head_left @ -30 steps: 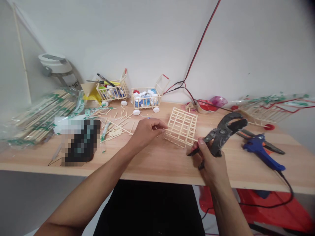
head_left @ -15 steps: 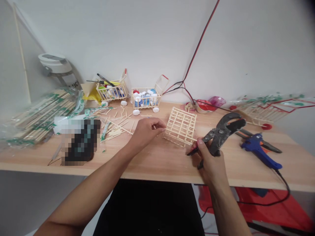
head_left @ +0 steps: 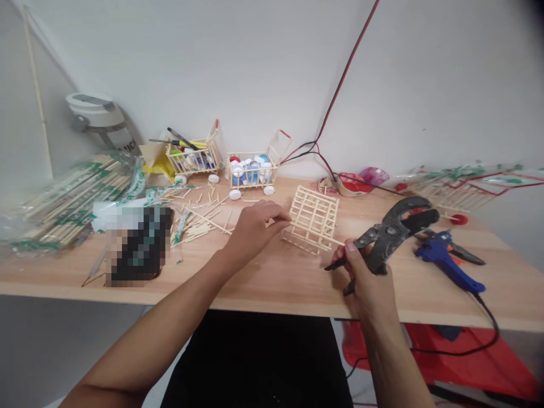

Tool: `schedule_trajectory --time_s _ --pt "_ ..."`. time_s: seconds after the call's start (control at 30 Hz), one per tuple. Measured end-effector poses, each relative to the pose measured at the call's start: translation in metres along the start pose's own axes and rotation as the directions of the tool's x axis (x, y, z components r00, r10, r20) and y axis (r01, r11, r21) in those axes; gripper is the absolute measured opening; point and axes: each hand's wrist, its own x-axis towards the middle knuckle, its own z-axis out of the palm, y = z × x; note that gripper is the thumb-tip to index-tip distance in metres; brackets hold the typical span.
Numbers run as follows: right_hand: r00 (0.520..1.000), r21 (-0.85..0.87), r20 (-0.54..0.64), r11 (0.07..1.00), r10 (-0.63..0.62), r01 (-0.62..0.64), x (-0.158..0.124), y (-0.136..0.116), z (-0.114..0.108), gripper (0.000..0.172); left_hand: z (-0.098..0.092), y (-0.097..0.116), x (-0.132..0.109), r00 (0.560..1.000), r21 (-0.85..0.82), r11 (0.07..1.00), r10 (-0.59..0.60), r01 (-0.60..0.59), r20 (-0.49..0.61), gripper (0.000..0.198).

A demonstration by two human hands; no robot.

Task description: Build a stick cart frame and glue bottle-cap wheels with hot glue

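Observation:
My left hand [head_left: 258, 229] is closed in a pinch at the left edge of the small wooden-stick basket frame [head_left: 317, 212]. Its thumb and fingertips meet at one end of a thin wooden stick [head_left: 329, 238], which slants across the near side of the frame. My right hand [head_left: 369, 277] pinches the stick's other end between thumb and finger. That hand also carries a black plier-like tool [head_left: 391, 230] with a pivot and thick curved arms. The frame, a lattice of glued sticks, rests tilted on the table; its underside is partly hidden.
Cut sticks [head_left: 199, 226] lie scattered left of my left hand. Two small stick carts [head_left: 251, 177] with bottle caps stand behind. A blue glue gun [head_left: 450, 258] lies right, its cord over the table edge. Bagged sticks [head_left: 76, 198] lie left; another cart [head_left: 459, 195] stands far right.
My right hand and the black tool have shifted slightly right, with the tool's arms tipped further right. My left hand has moved a little to the right. The basket frame stays nearly in place.

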Motion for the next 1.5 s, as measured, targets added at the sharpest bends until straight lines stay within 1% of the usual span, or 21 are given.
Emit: schedule_trajectory --time_s 0.1,0.17,0.33,0.4,0.47,0.53,0.6,0.67,0.73,0.83,0.9,0.93,1.0,1.03,1.1,1.17,1.23,1.3,1.37,1.43,1.5 --pt "1.0 -0.035 -0.003 0.999 -0.019 0.019 -0.002 -0.005 -0.003 0.033 0.004 -0.003 -0.001 0.975 0.155 0.963 0.223 -0.219 -0.011 0.009" --pt "0.999 -0.054 -0.011 0.998 -0.032 0.031 -0.005 -0.008 -0.004 0.032 0.007 -0.005 -0.002 0.951 0.237 0.923 0.311 -0.302 0.003 0.012" --pt "0.999 -0.058 0.014 0.997 -0.04 0.04 -0.015 -0.018 -0.003 0.03 0.009 0.001 -0.006 0.906 0.367 0.85 0.421 -0.379 -0.041 0.016" --pt "0.999 -0.06 0.032 0.997 -0.04 0.042 -0.021 -0.023 -0.001 0.03 0.009 0.008 -0.01 0.889 0.397 0.817 0.458 -0.419 -0.004 0.018" --pt "0.998 -0.074 0.054 0.996 -0.042 0.046 -0.027 -0.026 0.0 0.031 0.009 0.014 -0.016 0.88 0.425 0.784 0.469 -0.453 0.072 0.02" --pt "0.995 -0.099 0.095 0.994 -0.04 0.05 -0.033 -0.028 0.002 0.031 0.008 0.019 -0.024 0.882 0.445 0.768 0.453 -0.46 0.129 0.023" --pt "0.99 -0.117 0.138 0.992 -0.031 0.048 -0.038 -0.028 0.003 0.031 0.007 0.02 -0.034 0.891 0.441 0.777 0.429 -0.449 0.152 0.023" --pt "0.986 -0.103 0.165 0.994 -0.015 0.033 -0.041 -0.027 0.005 0.031 0.003 0.017 -0.044 0.908 0.428 0.802 0.388 -0.417 0.158 0.022" --pt "0.987 -0.042 0.158 0.999 0.001 0.006 -0.043 -0.026 0.007 0.029 -0.003 0.011 -0.053 0.936 0.425 0.834 0.329 -0.351 0.127 0.02" --pt "0.991 0.117 0.13 0.992 0.039 -0.054 -0.042 -0.027 0.006 0.024 -0.021 0.003 -0.064 0.982 0.406 0.899 0.187 -0.163 -0.02 0.016" --pt "0.991 0.218 0.117 0.971 0.071 -0.096 -0.041 -0.029 -0.001 0.022 -0.036 0.0 -0.069 0.992 0.36 0.933 0.025 0.023 -0.127 0.012" --pt "0.99 0.254 0.112 0.96 0.088 -0.115 -0.04 -0.03 -0.006 0.023 -0.044 -0.001 -0.07 0.984 0.33 0.936 -0.07 0.121 -0.161 0.011" --pt "0.988 0.294 0.1 0.945 0.117 -0.142 -0.038 -0.032 -0.017 0.024 -0.057 -0.002 -0.073 0.952 0.271 0.92 -0.237 0.284 -0.193 0.011" --pt "0.988 0.297 0.092 0.944 0.123 -0.145 -0.038 -0.033 -0.024 0.025 -0.062 -0.002 -0.074 0.936 0.248 0.909 -0.29 0.335 -0.199 0.011" --pt "0.991 0.287 0.07 0.949 0.116 -0.131 -0.038 -0.035 -0.033 0.024 -0.067 -0.005 -0.076 0.915 0.223 0.893 -0.35 0.39 -0.198 0.012" --pt "0.993 0.264 0.066 0.958 0.102 -0.116 -0.04 -0.035 -0.038 0.021 -0.066 -0.009 -0.076 0.91 0.246 0.878 -0.376 0.411 -0.177 0.011" --pt "0.992 0.233 0.087 0.966 0.089 -0.107 -0.043 -0.035 -0.036 0.02 -0.062 -0.015 -0.075 0.92 0.319 0.864 -0.374 0.391 -0.116 0.011" --pt "0.987 0.167 0.13 0.979 0.091 -0.113 -0.047 -0.035 -0.03 0.021 -0.058 -0.021 -0.074 0.944 0.411 0.857 -0.328 0.311 -0.031 0.013" --pt "0.98 0.082 0.171 0.99 0.103 -0.118 -0.051 -0.034 -0.022 0.022 -0.056 -0.028 -0.071 0.963 0.496 0.844 -0.265 0.205 0.053 0.017" --pt "0.971 0.018 0.212 0.993 0.108 -0.114 -0.054 -0.032 -0.015 0.024 -0.054 -0.035 -0.068 0.97 0.573 0.812 -0.216 0.113 0.116 0.019" --pt "0.962 0.0 0.252 0.994 0.104 -0.107 -0.054 -0.028 -0.009 0.025 -0.054 -0.042 -0.065 0.972 0.631 0.775 -0.172 0.034 0.159 0.019"
